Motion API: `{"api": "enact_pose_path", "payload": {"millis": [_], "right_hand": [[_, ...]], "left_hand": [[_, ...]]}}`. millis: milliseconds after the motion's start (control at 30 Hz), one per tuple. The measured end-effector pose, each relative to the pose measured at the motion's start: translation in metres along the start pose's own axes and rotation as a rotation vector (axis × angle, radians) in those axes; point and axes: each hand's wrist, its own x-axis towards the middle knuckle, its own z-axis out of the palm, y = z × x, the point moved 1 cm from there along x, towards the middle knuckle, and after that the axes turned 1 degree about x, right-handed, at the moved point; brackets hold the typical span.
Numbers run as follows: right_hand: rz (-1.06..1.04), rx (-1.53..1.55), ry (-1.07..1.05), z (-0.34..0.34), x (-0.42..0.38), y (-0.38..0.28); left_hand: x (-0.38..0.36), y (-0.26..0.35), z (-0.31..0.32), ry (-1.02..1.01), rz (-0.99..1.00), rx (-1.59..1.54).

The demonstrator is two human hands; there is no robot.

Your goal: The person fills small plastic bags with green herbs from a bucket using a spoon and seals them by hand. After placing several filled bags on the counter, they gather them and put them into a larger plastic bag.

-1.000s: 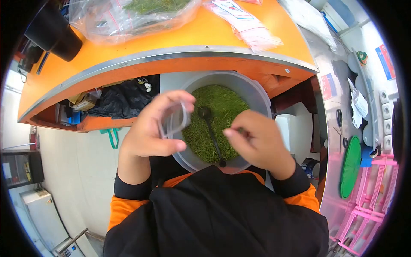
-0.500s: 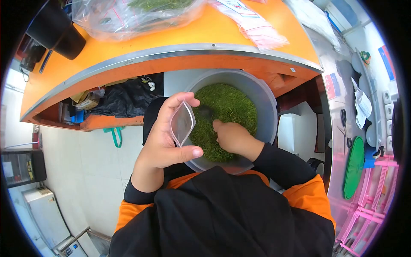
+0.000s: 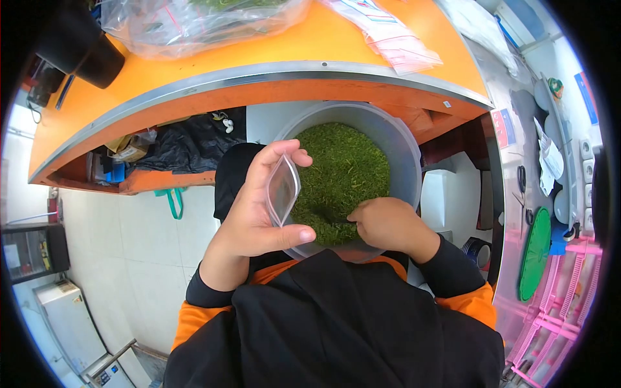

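My left hand (image 3: pixel 249 220) grips a small clear zip-lock bag (image 3: pixel 283 191), whose mouth is spread apart between thumb and fingers. Beside it, a large translucent plastic tub (image 3: pixel 404 145) holds finely chopped green plant matter (image 3: pixel 343 155) that looks like cut grass. My right hand (image 3: pixel 388 223) is over the near right part of the tub, its fingers closed on the handle of a spoon (image 3: pixel 331 215). The spoon's dark end is low in the greens and partly hidden by them.
An orange counter (image 3: pixel 259 81) curves above the tub. On it are a large clear bag of greens (image 3: pixel 207 26), flat plastic bags (image 3: pixel 404 48) and a black container (image 3: pixel 84 52). Scissors (image 3: pixel 521 178), a green lid (image 3: pixel 534 255) and a pink rack (image 3: pixel 550 317) are at right.
My right hand has moved right and toward me, drawing the spoon from the middle of the greens to the near side. My left hand has shifted slightly right with the bag.
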Motion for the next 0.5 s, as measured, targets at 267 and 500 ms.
{"api": "enact_pose_path", "payload": {"millis": [267, 500], "right_hand": [[-0.052, 0.278, 0.332, -0.038, -0.032, 0.019], [0.108, 0.302, 0.638, -0.052, -0.058, 0.022]], "left_hand": [[0.007, -0.008, 0.008, -0.007, -0.051, 0.033], [0.02, -0.014, 0.015, -0.047, -0.208, 0.346]]}}
